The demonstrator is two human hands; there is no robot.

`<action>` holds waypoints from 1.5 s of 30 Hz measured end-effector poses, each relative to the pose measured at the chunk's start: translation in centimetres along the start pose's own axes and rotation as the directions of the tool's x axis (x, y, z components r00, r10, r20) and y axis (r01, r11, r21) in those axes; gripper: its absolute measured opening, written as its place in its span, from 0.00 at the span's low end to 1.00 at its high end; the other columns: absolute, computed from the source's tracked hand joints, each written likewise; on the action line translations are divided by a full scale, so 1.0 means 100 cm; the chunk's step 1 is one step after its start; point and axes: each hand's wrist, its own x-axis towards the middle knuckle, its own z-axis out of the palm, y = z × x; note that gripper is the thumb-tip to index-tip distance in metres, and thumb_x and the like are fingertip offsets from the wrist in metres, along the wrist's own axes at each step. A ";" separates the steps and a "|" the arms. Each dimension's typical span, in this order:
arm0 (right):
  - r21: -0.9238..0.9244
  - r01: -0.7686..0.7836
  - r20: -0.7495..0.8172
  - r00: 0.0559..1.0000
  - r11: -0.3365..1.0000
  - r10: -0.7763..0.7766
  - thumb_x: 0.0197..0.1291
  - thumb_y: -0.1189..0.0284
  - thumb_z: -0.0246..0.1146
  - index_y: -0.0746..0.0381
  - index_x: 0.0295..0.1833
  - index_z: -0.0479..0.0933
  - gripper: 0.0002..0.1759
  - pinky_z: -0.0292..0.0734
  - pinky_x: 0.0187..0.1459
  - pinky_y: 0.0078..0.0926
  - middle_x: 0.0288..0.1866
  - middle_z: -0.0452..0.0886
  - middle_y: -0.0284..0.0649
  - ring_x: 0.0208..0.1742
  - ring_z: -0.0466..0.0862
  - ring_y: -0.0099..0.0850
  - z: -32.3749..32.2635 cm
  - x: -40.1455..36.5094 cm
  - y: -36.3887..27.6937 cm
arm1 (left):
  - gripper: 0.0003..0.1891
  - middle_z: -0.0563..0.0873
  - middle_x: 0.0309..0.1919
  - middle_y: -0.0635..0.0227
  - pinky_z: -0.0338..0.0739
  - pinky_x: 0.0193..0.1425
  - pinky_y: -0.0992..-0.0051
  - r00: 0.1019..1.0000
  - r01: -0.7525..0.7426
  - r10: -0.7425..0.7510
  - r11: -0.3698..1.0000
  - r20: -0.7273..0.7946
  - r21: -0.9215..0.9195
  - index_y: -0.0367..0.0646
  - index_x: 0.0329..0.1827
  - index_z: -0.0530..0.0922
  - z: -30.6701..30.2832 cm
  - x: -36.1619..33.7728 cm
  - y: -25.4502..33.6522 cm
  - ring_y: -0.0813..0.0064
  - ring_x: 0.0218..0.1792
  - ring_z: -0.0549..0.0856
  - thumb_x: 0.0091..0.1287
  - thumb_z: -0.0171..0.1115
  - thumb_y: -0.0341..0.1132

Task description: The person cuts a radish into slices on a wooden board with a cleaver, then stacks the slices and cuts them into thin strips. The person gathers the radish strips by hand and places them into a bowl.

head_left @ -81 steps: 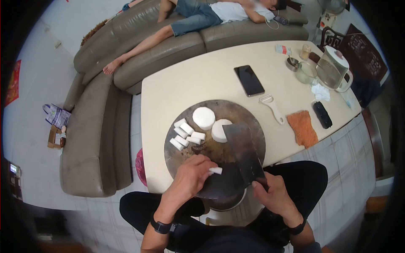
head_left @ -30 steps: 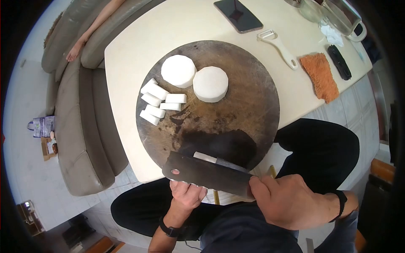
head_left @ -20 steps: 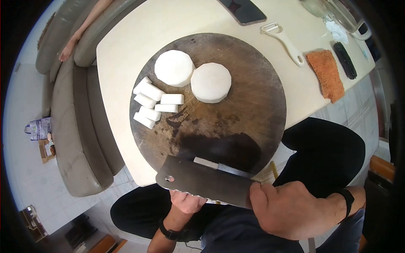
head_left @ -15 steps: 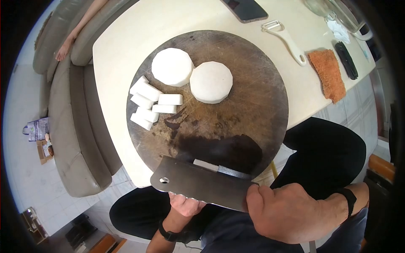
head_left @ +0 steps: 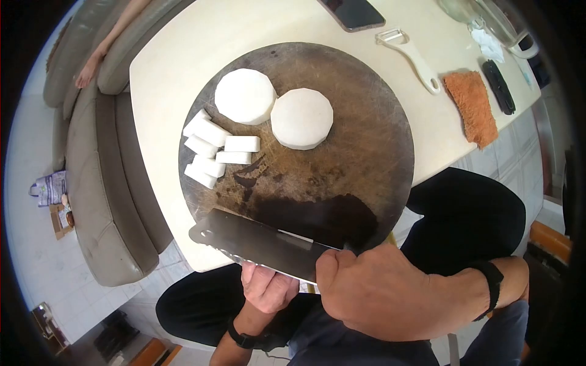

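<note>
My right hand (head_left: 378,293) is closed around the handle end of a broad cleaver (head_left: 262,241), its blade slanting up to the left over the near edge of a round wooden chopping board (head_left: 366,104). Under the blade's lower edge my left hand (head_left: 268,287) has its fingers curled; the blade hides what they grip, if anything. A narrow bar, pale and dark (head_left: 296,235), peeks out past the blade's upper edge. Two thick, peeled white vegetable rounds (head_left: 246,96) (head_left: 302,119) lie at the board's far side. Several cut white sticks (head_left: 209,132) are grouped left of them.
The board stands on a cream table (head_left: 162,79). Toward the back are a phone (head_left: 354,13), a white peeler (head_left: 415,60), an orange cloth (head_left: 471,108) and a black case-like object (head_left: 499,86). Another person's hand (head_left: 90,71) rests by the grey sofa (head_left: 110,195).
My right hand and the cleaver have moved to the left and slightly up, and the bar behind the blade shows less. My left hand has shifted a little upward. The vegetable pieces lie as before.
</note>
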 end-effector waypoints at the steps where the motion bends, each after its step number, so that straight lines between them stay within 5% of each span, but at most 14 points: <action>1: -0.005 0.006 0.000 1.000 1.000 -0.006 0.50 0.80 0.63 0.80 0.33 0.77 0.10 0.76 0.18 0.24 0.21 0.80 0.51 0.18 0.83 0.35 -0.001 -0.001 0.000 | 0.13 0.85 0.40 0.61 0.77 0.53 0.62 1.000 0.002 -0.002 1.000 0.000 -0.010 0.40 0.36 0.85 0.000 0.000 0.000 0.58 0.42 0.83 0.45 0.71 0.22; 4: -0.042 0.024 -0.011 1.000 0.999 -0.024 0.50 0.79 0.63 0.77 0.31 0.76 0.09 0.74 0.16 0.24 0.21 0.79 0.50 0.17 0.82 0.33 -0.004 -0.007 0.000 | 0.14 0.85 0.38 0.63 0.78 0.51 0.65 0.999 0.000 0.001 1.000 -0.033 0.014 0.41 0.35 0.85 0.002 0.001 0.002 0.59 0.41 0.82 0.44 0.72 0.21; 6: 0.007 -0.039 0.114 0.993 0.999 0.038 0.50 0.78 0.63 0.74 0.31 0.74 0.08 0.72 0.15 0.24 0.20 0.78 0.49 0.16 0.82 0.31 -0.012 -0.015 0.005 | 0.14 0.84 0.38 0.64 0.78 0.50 0.66 0.999 -0.010 0.011 1.000 -0.049 0.012 0.41 0.35 0.85 0.004 0.002 0.002 0.59 0.41 0.82 0.44 0.74 0.22; 12: -0.028 -0.075 0.076 0.994 0.997 0.077 0.54 0.77 0.62 0.72 0.33 0.72 0.09 0.71 0.14 0.24 0.21 0.79 0.50 0.16 0.82 0.32 -0.008 -0.030 0.006 | 0.14 0.84 0.38 0.64 0.80 0.48 0.65 0.996 -0.022 0.021 1.000 -0.091 -0.014 0.40 0.36 0.84 0.007 0.005 0.003 0.60 0.41 0.83 0.44 0.76 0.23; 18: 0.100 -0.053 0.108 0.993 0.994 0.042 0.58 0.78 0.61 0.78 0.37 0.72 0.11 0.76 0.15 0.27 0.22 0.79 0.52 0.19 0.83 0.34 -0.009 -0.040 -0.005 | 0.15 0.87 0.44 0.60 0.72 0.63 0.54 0.983 0.160 -0.158 0.987 0.094 -0.009 0.43 0.35 0.85 0.007 -0.038 -0.003 0.59 0.48 0.86 0.42 0.74 0.35; 21: 0.072 -0.141 0.132 0.983 0.987 0.131 0.56 0.76 0.60 0.71 0.40 0.72 0.10 0.73 0.16 0.32 0.23 0.77 0.45 0.17 0.79 0.36 -0.001 -0.043 -0.005 | 0.15 0.87 0.44 0.59 0.72 0.64 0.54 0.997 0.028 -0.031 0.999 0.069 0.038 0.43 0.35 0.85 0.002 -0.032 -0.006 0.56 0.48 0.86 0.44 0.74 0.35; 25: -0.092 -0.110 0.059 0.992 0.990 0.115 0.58 0.75 0.59 0.73 0.39 0.72 0.11 0.73 0.15 0.32 0.23 0.77 0.45 0.16 0.79 0.35 0.000 -0.038 -0.011 | 0.13 0.86 0.44 0.58 0.72 0.64 0.52 0.996 0.046 -0.048 0.998 0.071 0.031 0.44 0.37 0.84 0.001 -0.036 -0.004 0.56 0.49 0.85 0.49 0.74 0.35; 28: 0.018 -0.166 0.146 0.976 0.986 0.161 0.56 0.75 0.59 0.76 0.37 0.73 0.12 0.72 0.14 0.30 0.22 0.77 0.46 0.16 0.80 0.34 -0.008 -0.029 -0.013 | 0.13 0.86 0.44 0.57 0.72 0.64 0.50 0.993 0.078 -0.077 0.997 0.087 -0.010 0.43 0.39 0.85 -0.002 -0.041 -0.003 0.54 0.49 0.85 0.51 0.73 0.35; 30: -0.184 -0.071 0.098 0.991 0.980 0.090 0.51 0.76 0.60 0.78 0.36 0.74 0.13 0.71 0.13 0.27 0.21 0.77 0.46 0.17 0.80 0.32 -0.007 -0.028 -0.017 | 0.16 0.86 0.46 0.59 0.72 0.64 0.49 0.976 0.113 -0.116 0.993 0.187 0.027 0.45 0.43 0.85 -0.006 -0.047 -0.003 0.54 0.51 0.85 0.50 0.74 0.36; 33: -0.230 -0.143 0.030 0.988 0.963 0.154 0.50 0.73 0.60 0.71 0.32 0.75 0.10 0.75 0.21 0.28 0.24 0.78 0.47 0.23 0.82 0.36 -0.002 -0.027 -0.022 | 0.19 0.86 0.47 0.61 0.73 0.65 0.51 0.961 0.128 -0.131 0.991 0.245 0.029 0.48 0.47 0.85 -0.010 -0.043 -0.002 0.54 0.52 0.84 0.49 0.73 0.34; 39: -0.175 -0.051 0.002 0.999 0.983 0.053 0.50 0.75 0.59 0.73 0.35 0.72 0.10 0.72 0.17 0.23 0.24 0.74 0.43 0.21 0.80 0.29 -0.003 -0.017 -0.017 | 0.20 0.85 0.47 0.64 0.76 0.58 0.55 0.896 0.303 -0.277 0.953 0.348 -0.022 0.49 0.48 0.84 -0.017 -0.039 0.002 0.56 0.49 0.85 0.49 0.71 0.31; 43: -0.119 -0.050 -0.048 0.998 0.992 0.044 0.50 0.75 0.59 0.72 0.34 0.72 0.10 0.71 0.17 0.23 0.24 0.74 0.42 0.21 0.79 0.29 0.004 -0.006 -0.012 | 0.17 0.85 0.45 0.63 0.76 0.56 0.56 0.965 0.163 -0.140 0.983 0.224 -0.088 0.48 0.46 0.85 -0.010 -0.040 -0.003 0.57 0.47 0.84 0.50 0.71 0.32; 45: -0.085 -0.045 -0.007 0.999 0.995 0.045 0.47 0.76 0.62 0.79 0.37 0.74 0.15 0.71 0.13 0.26 0.21 0.77 0.44 0.16 0.80 0.30 0.015 0.001 -0.009 | 0.12 0.85 0.42 0.62 0.77 0.55 0.57 0.979 0.131 -0.127 0.991 0.161 -0.012 0.44 0.42 0.85 -0.010 -0.027 0.003 0.59 0.48 0.84 0.53 0.69 0.30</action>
